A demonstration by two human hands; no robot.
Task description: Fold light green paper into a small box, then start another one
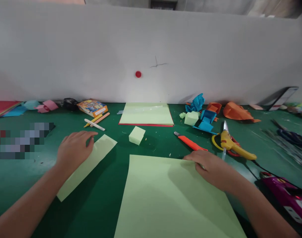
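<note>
My right hand [209, 164] is at the upper right corner of a large pale green sheet of paper [170, 198], its fingers at the far edge and its thumb on top, pinching the paper. My left hand [76, 147] hovers over a pale green paper strip [92, 162] lying aslant; thumb and forefinger are apart, with nothing between them. Between the hands, beyond the big sheet, rests a small folded paper cube [137, 135]. An orange utility knife [189, 142] lies just past my right hand, blade end pointing left.
A yellow glue gun [228, 143] lies over scissors [216, 142] on the right, near a purple power strip [284, 195]. Crayons [95, 124] and a box [92, 107] are at the back left. Stacked paper [146, 114] lies before the white partition [103, 49]. Blue paper pieces [205, 120] sit back right.
</note>
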